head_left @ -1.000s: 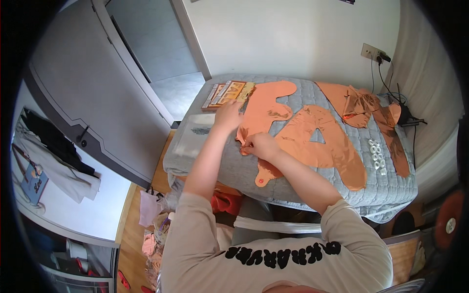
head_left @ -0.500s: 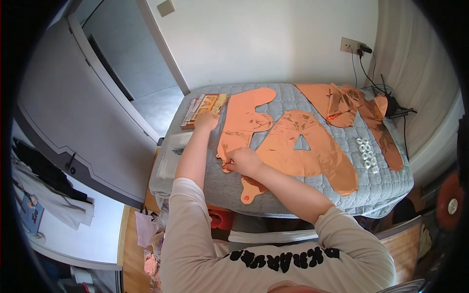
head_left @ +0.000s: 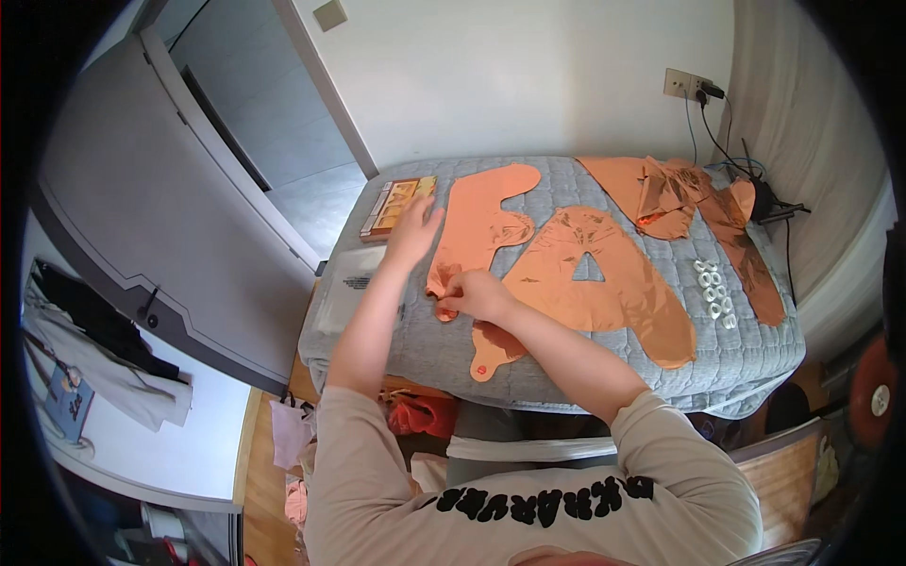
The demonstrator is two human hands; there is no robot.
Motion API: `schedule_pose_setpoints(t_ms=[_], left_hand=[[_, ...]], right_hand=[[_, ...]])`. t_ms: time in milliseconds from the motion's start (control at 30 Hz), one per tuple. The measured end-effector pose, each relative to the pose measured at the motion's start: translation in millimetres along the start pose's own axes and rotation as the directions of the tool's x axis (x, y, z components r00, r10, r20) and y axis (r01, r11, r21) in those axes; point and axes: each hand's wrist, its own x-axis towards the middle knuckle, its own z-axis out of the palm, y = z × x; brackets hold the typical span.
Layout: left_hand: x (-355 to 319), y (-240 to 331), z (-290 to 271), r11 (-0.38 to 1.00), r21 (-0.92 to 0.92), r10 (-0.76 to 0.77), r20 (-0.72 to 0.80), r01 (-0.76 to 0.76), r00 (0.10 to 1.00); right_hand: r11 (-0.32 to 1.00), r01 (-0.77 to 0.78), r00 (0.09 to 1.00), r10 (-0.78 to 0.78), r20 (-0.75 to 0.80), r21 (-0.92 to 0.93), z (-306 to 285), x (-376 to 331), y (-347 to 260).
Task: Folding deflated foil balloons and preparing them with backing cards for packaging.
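Observation:
A flat orange foil balloon (head_left: 471, 212) shaped like an F lies on the grey quilted cover. My right hand (head_left: 479, 295) pinches its lower end, where the foil is bunched and lifted. Fingers apart, my left hand (head_left: 416, 230) hovers between that balloon's left edge and a box (head_left: 384, 213) with a yellow and brown picture, holding nothing. Right of the F lies a flat A-shaped foil balloon (head_left: 613, 255), its tail reaching below my right forearm. Crumpled orange foil balloons (head_left: 665, 198) spread over the far right.
A clear plastic packet (head_left: 344, 292) rests at the bed's left side. Several small white ribbon rolls (head_left: 714, 294) sit in two rows at the right. Behind them are a black router (head_left: 766, 205) and cables. A grey door (head_left: 160, 208) stands on the left.
My left hand has come off the picture box and opened. The F balloon's lower end is now more bunched and raised in my right hand. The whole view has shifted slightly.

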Motion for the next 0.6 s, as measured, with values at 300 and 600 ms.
schedule_pose_setpoints(t_ms=[300, 600], left_hand=[[-142.4, 70.6, -18.7, 0.835, -0.548, -0.072, -0.213, -0.058, 0.974], [-178.8, 64.9, 20.1, 0.960, -0.280, -0.081, -0.203, 0.022, 0.976]], right_hand=[[0.928, -0.003, 0.998, 0.026, -0.056, 0.372, 15.6, 21.2, 36.2], [0.637, -0.181, 0.942, 0.332, -0.055, 0.750, 3.6, 24.9, 20.6]])
